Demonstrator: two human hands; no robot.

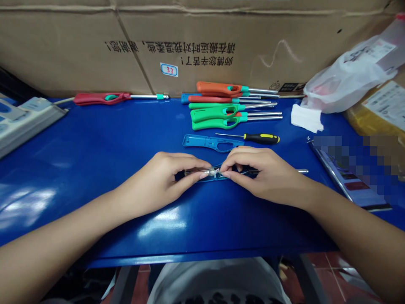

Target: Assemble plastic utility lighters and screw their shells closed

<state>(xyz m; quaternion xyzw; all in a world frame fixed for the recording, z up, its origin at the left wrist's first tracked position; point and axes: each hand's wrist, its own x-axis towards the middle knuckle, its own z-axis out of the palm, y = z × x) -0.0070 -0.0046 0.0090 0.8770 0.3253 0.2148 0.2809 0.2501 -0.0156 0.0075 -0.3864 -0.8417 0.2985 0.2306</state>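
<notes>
An opened blue long-nosed lighter [217, 177] lies in its half shell on the blue table, inner parts showing and metal tube [303, 171] pointing right. My left hand [171, 175] is closed, thumb and forefinger pinching the clear fuel tank [207, 171] at the lighter's left part. Fingertips of my right hand [257, 171] are pressed together on the small inner parts beside the tank's end; exactly which part they pinch is hidden. Just beyond my hands is the other blue half shell [202, 141], loose. A screwdriver [262, 138] with a black and yellow handle lies behind it.
Several assembled lighters [217, 114] in green, red and orange are stacked at the back. A red lighter [101, 99] lies farther left. A cardboard box [190, 25] walls the rear. On the right are a plastic bag [344, 78] and a flat packet [351, 177]; a power strip [31, 116] is left.
</notes>
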